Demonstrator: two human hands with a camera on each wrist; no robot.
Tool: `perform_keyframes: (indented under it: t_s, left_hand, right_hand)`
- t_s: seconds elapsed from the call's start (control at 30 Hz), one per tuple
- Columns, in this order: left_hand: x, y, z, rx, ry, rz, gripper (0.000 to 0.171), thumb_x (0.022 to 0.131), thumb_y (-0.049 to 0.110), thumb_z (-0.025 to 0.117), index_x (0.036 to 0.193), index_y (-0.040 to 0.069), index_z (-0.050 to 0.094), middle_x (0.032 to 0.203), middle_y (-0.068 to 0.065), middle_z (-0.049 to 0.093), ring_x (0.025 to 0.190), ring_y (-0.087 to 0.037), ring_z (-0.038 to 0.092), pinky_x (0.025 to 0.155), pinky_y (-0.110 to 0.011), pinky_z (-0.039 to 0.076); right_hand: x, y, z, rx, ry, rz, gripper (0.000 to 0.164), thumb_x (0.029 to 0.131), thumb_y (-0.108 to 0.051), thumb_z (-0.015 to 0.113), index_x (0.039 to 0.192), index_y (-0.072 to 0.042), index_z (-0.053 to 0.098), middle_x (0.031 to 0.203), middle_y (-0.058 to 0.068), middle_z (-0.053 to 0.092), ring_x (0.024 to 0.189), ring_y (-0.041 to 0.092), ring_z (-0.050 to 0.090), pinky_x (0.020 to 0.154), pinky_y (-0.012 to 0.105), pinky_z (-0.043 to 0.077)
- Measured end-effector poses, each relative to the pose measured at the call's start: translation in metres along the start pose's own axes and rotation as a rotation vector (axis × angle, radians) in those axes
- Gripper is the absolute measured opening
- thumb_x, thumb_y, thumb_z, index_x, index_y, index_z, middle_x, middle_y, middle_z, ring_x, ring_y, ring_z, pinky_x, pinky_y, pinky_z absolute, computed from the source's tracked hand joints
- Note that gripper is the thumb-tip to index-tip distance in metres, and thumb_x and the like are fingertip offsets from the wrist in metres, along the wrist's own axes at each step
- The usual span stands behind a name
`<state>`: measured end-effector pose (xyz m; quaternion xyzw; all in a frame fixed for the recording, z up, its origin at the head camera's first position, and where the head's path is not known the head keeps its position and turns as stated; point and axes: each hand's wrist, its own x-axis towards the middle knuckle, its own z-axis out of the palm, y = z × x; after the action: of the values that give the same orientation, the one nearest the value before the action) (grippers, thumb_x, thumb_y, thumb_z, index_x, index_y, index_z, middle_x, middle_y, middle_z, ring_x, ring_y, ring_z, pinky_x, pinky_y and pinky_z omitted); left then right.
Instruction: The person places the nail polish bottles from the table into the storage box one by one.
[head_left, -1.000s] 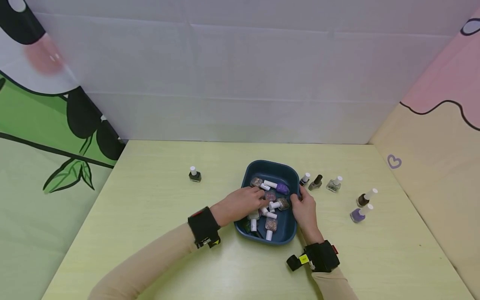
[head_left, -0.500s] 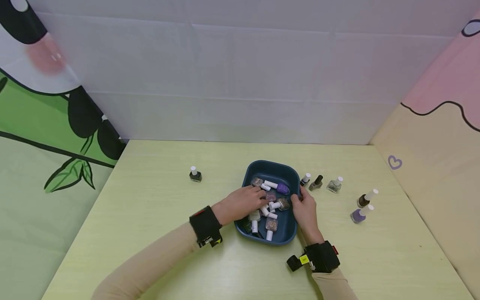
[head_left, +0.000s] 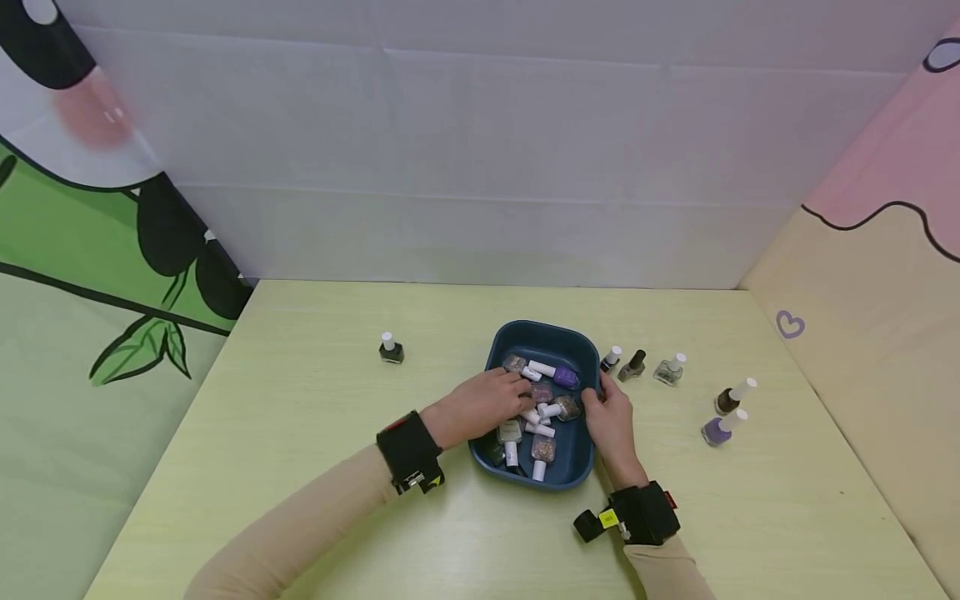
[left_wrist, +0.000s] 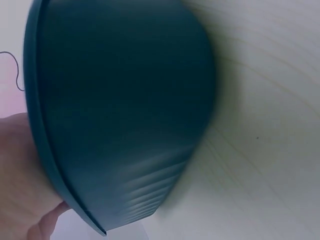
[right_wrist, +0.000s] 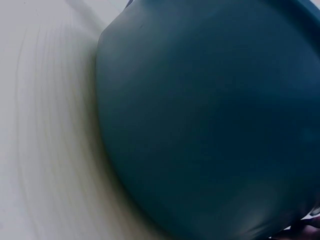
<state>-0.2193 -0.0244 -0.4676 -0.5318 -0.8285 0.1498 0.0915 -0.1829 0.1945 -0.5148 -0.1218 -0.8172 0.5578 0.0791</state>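
Observation:
A dark blue plastic basin (head_left: 573, 462) holding several nail polish bottles stands on the table. My left hand (head_left: 482, 408) reaches over its left rim, fingers down among the bottles; the fingertips are hidden, so a hold on any bottle cannot be made out. Close to those fingers lie a pink glitter bottle (head_left: 542, 392) and several white caps. A purple bottle (head_left: 565, 378) lies farther back in the basin. My right hand (head_left: 611, 425) grips the right rim, thumb on top. The wrist views show mostly the basin's outer wall (left_wrist: 120, 100).
Right of the basin stand several bottles, among them a clear one (head_left: 667, 370), a dark one (head_left: 727, 400) and a purple one (head_left: 716, 431). A black bottle (head_left: 391, 352) stands alone on the left. A pale sheet (head_left: 510, 167) hangs behind the table.
White-capped bottles beside my left fingers have shifted slightly within the basin. My left hand has barely moved; the right hand and the basin stay in place.

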Motion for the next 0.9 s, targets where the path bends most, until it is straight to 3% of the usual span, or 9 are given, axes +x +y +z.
perform_keyframes:
  t_s: [0.37, 0.57, 0.9]
  left_hand:
    - [-0.003, -0.004, 0.000, -0.105, 0.018, -0.041, 0.034, 0.102, 0.016, 0.065, 0.136, 0.019, 0.067, 0.127, 0.001, 0.070, 0.119, -0.015, 0.063, 0.102, -0.031, 0.050]
    - [-0.010, -0.008, 0.007, -0.179, 0.102, -0.080, 0.031, 0.104, 0.019, 0.063, 0.134, 0.016, 0.068, 0.124, -0.001, 0.071, 0.119, -0.017, 0.064, 0.100, -0.033, 0.052]
    - [-0.024, -0.014, 0.017, -0.278, 0.308, -0.110, 0.025, 0.106, 0.020, 0.060, 0.128, 0.013, 0.069, 0.125, -0.003, 0.070, 0.117, -0.020, 0.065, 0.105, -0.035, 0.050]
  right_hand:
    - [0.001, -0.001, 0.001, 0.004, -0.006, 0.017, 0.051, 0.102, -0.005, 0.046, 0.152, 0.004, 0.046, 0.146, 0.025, 0.056, 0.124, 0.034, 0.059, 0.105, 0.050, 0.047]
    - [0.000, -0.002, 0.000, 0.006, -0.004, 0.010, 0.051, 0.102, -0.005, 0.046, 0.152, 0.004, 0.046, 0.145, 0.026, 0.057, 0.127, 0.037, 0.059, 0.108, 0.053, 0.046]
    - [0.001, -0.001, 0.001, 0.012, 0.003, 0.015, 0.051, 0.102, -0.004, 0.046, 0.152, 0.004, 0.046, 0.144, 0.025, 0.057, 0.124, 0.034, 0.059, 0.106, 0.050, 0.047]
